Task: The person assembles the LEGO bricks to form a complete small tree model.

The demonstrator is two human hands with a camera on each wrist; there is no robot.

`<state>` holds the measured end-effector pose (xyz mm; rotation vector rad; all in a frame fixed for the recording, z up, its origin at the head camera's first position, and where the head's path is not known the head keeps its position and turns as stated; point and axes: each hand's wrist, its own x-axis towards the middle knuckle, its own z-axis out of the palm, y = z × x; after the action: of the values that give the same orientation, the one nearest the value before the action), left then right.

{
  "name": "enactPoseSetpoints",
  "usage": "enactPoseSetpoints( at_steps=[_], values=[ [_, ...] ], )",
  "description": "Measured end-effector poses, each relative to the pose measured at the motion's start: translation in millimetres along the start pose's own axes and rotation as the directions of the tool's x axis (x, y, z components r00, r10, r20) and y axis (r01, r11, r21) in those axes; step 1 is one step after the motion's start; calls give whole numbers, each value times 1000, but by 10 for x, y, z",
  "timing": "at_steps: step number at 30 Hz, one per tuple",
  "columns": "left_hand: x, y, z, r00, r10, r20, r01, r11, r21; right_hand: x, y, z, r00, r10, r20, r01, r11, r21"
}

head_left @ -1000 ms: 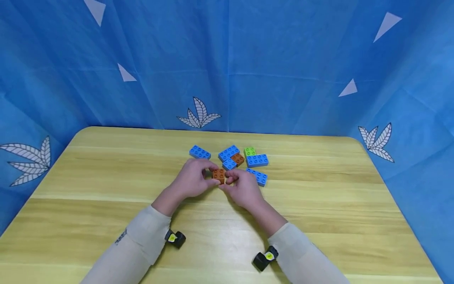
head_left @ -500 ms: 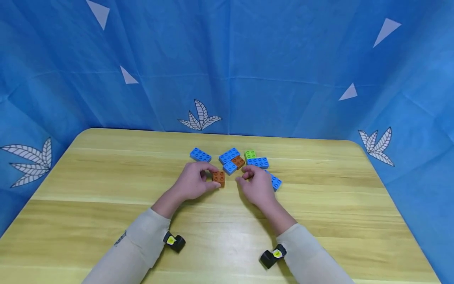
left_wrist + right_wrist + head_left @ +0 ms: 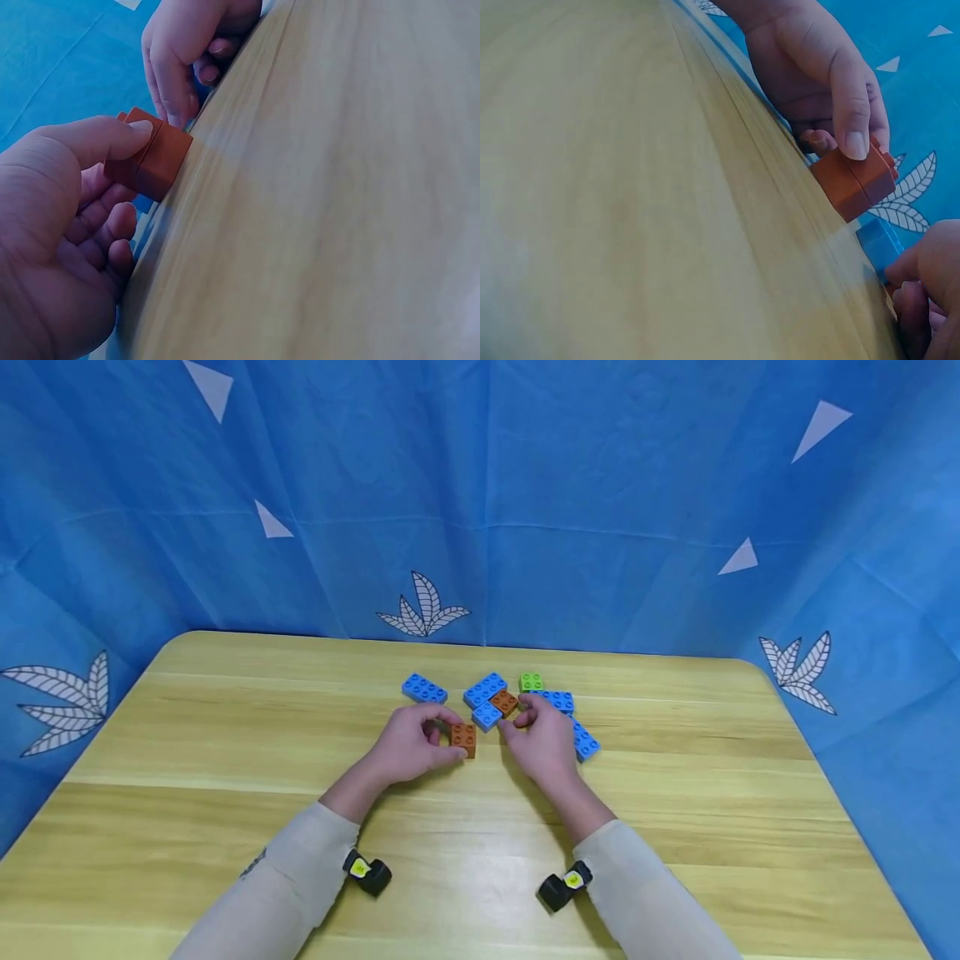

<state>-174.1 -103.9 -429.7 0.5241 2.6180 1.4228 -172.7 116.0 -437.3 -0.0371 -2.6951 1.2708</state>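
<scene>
Two orange-brown building bricks, stacked [image 3: 463, 737], are pinched between the thumb and fingers of my left hand [image 3: 405, 743]. The seam between them shows in both wrist views. My right hand [image 3: 543, 739] reaches in from the right, thumb and index finger apart beside a single orange-brown brick [image 3: 504, 701]. In the right wrist view, the fingers of this hand partly hide that brick. A small square blue brick [image 3: 487, 716] and a longer blue brick [image 3: 485, 689] lie against it. Right of the hand, another blue brick [image 3: 586, 741] is partly covered.
A blue brick [image 3: 424, 688] lies apart at the left of the group. Behind my right hand are a green brick [image 3: 532, 682] and a long blue brick [image 3: 558, 700]. The wooden table [image 3: 247, 735] ends at a blue patterned curtain [image 3: 600, 527].
My right hand has left the stacked bricks, shifted right, then come slightly back toward the single orange-brown brick. The nearest long blue brick has slid right. My left hand stays in place.
</scene>
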Motion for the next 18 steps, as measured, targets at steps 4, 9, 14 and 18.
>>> enactPoseSetpoints(
  at_steps=[4, 9, 14, 18],
  values=[
    [-5, -1, 5, 1000, -30, -1, 30, 999, -37, 24, 0, 14, 1000, -14, 5, 14, 1000, -24],
    [-5, -2, 4, 998, -61, -1, 60, 996, -58, 44, 4, 34, 1000, -15, -11, 15, 999, -51],
    [-2, -26, 12, 998, -63, 0, 63, 996, -66, 44, 1, 30, 1000, 1, -10, -2, 999, -34],
    [-11, -37, 12, 998, -56, 1, 56, 997, -58, 27, -5, 16, 1000, 20, 4, -20, 1000, 16]
  ],
)
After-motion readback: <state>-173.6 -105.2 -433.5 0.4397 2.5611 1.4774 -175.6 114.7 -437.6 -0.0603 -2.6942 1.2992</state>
